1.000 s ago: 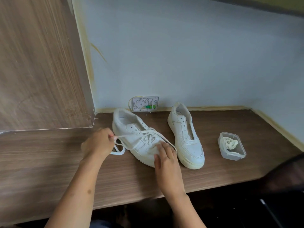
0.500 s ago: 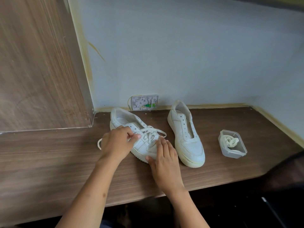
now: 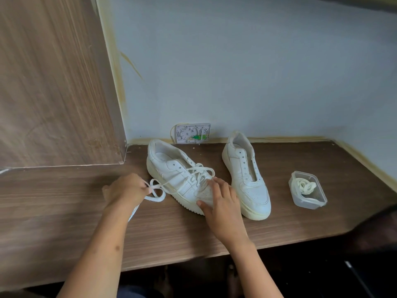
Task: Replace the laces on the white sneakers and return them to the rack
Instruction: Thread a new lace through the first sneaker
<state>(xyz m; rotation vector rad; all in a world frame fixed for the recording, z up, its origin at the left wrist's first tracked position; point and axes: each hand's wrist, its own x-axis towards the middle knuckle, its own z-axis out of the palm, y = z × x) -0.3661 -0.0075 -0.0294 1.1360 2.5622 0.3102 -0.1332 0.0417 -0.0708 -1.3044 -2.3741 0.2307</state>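
Pinching a lace [image 3: 158, 191] between curled fingers, the left hand [image 3: 126, 190] sits on the desk [image 3: 64, 211] just left of the left sneaker [image 3: 182, 177]. The lace runs from the shoe's eyelets out to that hand, loops on the wood beside it, and one end trails back under the wrist toward the near edge. More of the lace lies crossed and loose over the shoe's tongue.

The right hand [image 3: 223, 209] rests on the toe of the same sneaker, fingers fairly straight and slightly spread, thumb out to the left against the sole's edge. It presses on the shoe rather than curling round it.

The left sneaker lies at a slant, heel far and left, toe near and right. The right sneaker [image 3: 247, 175] stands just beside it on the right, heel toward the wall [image 3: 236, 72], toe toward the near edge, its eyelets bare and its tongue slot open. The two shoes are close at the toes; whether they touch is hidden by the right hand.

Well to the right, a clear tub [image 3: 309, 190] stands on the desk with a coiled lace inside it. A small white box [image 3: 193, 133] with a green part leans at the wall's foot behind the shoes. A wooden panel [image 3: 53, 82] rises at the far left.
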